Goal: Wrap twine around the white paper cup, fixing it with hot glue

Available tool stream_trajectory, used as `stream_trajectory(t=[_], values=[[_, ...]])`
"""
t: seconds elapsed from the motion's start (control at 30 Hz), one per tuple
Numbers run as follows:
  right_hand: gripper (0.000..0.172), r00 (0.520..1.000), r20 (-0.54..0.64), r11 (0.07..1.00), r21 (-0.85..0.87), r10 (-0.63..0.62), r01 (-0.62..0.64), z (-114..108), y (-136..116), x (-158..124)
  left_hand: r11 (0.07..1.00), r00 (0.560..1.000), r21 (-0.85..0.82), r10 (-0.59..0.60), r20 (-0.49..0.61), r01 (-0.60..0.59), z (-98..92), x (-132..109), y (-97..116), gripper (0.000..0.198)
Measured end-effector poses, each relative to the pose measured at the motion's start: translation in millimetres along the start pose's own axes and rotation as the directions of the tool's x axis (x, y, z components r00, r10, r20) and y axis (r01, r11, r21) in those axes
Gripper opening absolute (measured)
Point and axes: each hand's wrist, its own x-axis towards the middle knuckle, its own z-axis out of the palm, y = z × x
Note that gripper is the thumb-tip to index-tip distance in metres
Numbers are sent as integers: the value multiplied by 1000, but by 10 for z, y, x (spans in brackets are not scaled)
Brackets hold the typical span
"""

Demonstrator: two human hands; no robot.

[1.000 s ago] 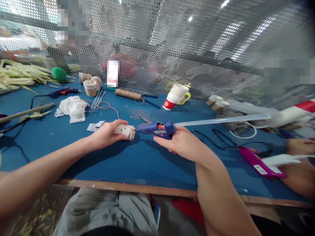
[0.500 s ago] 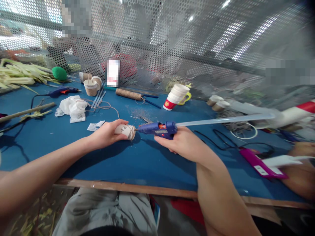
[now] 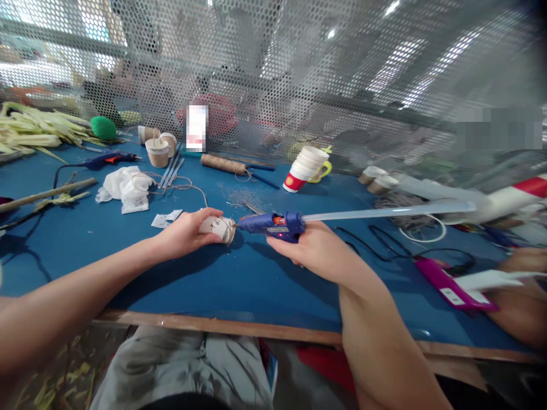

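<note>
My left hand (image 3: 184, 232) is wrapped round a white paper cup (image 3: 217, 226) lying on its side on the blue table (image 3: 222, 279). My right hand (image 3: 314, 249) grips a blue hot glue gun (image 3: 273, 224) whose nozzle touches the cup's rim. A long clear glue stick (image 3: 384, 212) pokes out of the gun's back toward the right.
A stack of paper cups (image 3: 305, 167), a twine spool (image 3: 222, 164), twine-wrapped cups (image 3: 157, 150), a white bag (image 3: 123, 187), a second glue gun (image 3: 106, 160) and pale green leaves (image 3: 38, 132) lie behind. Another person's hand (image 3: 523, 287) and a purple glue gun (image 3: 447, 283) are at right. Perforated mesh (image 3: 299, 74) backs the table.
The glue gun has shifted very slightly and its glue stick tail has dropped a little at the right. Both hands stay where they were.
</note>
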Motion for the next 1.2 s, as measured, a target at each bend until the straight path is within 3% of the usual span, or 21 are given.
stream_trajectory(t=[0.3, 1.2], values=[[20, 999, -38, 1000, -7, -15, 15, 19, 5, 16, 1000, 1000, 10, 8, -17, -7, 2, 6, -3, 50], [28, 999, 39, 999, -35, -15, 16, -7, 6, -47, 1000, 1000, 22, -3, -2, 3, 5, 11, -9, 51]])
